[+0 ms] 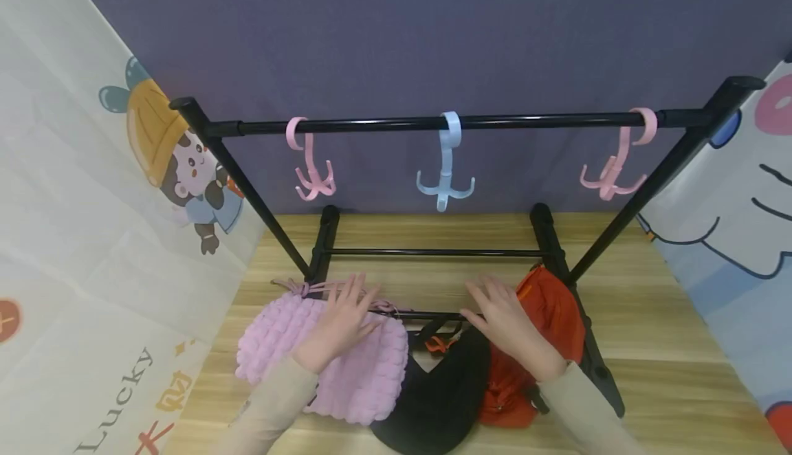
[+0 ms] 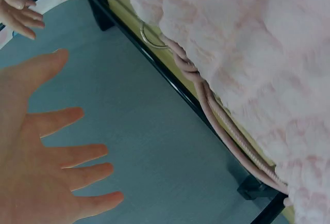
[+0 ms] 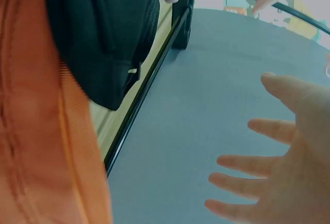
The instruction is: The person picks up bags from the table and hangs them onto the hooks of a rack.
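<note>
My left hand (image 1: 342,324) hovers over a fluffy pink bag (image 1: 371,379), its fingers spread and straight. In the left wrist view that hand (image 2: 56,152) holds nothing, and the bag's thin pink strap (image 2: 206,105) trails beside a black bar. My right hand (image 1: 510,321) is stretched out likewise above the orange-red bag (image 1: 557,311), palm down and holding nothing. Between both bags lies a black curved bag (image 1: 433,393), partly overlapped by its neighbours. From the right wrist, the right hand (image 3: 263,167) shows with fingers apart, the orange bag (image 3: 36,121) at the left.
A black rack stands behind, its top bar (image 1: 526,122) carrying a pink hook (image 1: 312,166), a blue hook (image 1: 445,159) and another pink hook (image 1: 619,159). Its slanted posts and low crossbars (image 1: 433,252) frame the wooden tabletop (image 1: 668,345). Printed cloths hang at both sides.
</note>
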The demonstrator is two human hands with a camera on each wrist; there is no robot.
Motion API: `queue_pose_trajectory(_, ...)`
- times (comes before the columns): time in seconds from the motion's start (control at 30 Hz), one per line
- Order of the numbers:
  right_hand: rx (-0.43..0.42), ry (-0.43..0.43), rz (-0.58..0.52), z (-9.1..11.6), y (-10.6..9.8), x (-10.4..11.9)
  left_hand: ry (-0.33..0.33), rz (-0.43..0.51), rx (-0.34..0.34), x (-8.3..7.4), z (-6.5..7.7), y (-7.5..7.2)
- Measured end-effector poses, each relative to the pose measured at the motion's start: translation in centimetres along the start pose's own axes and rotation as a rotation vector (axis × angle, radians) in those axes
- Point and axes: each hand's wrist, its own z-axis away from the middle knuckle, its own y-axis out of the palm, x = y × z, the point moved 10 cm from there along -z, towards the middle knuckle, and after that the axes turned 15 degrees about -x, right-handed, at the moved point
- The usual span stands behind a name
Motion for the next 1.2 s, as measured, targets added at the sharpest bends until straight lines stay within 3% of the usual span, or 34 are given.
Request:
queue_pose_trajectory(0.2,0.027,-0.100,-0.018,-1.4,1.4,1.9,0.048,-0.016,0.053,0.3,-0.2,0.1)
queue_pose_trajectory(0.4,0.170,-0.090,-0.089,-2.1,3.7,3.0,0.107,-0.056,0.094,0.5,-0.7,0.1)
queue_pose_trajectory(0.53,0.251,-0.107,-0.090,-2.6,5.1,3.8,0.110,-0.023,0.161,0.8,-0.8,0.5)
queue_pose_trajectory(0.7,0.301,-0.141,-0.117,-3.3,6.6,5.0,0.117,0.033,0.185,1.5,-1.1,1.1)
queue_pose_trajectory(1.0,0.457,-0.076,-0.187,-4.0,9.3,6.2,0.143,0.162,0.194,2.4,-1.7,2.3)
queue_pose_trajectory(1.2,0.506,-0.025,-0.259,-4.0,11.3,6.7,0.106,0.202,0.204,3.6,-2.1,3.4)
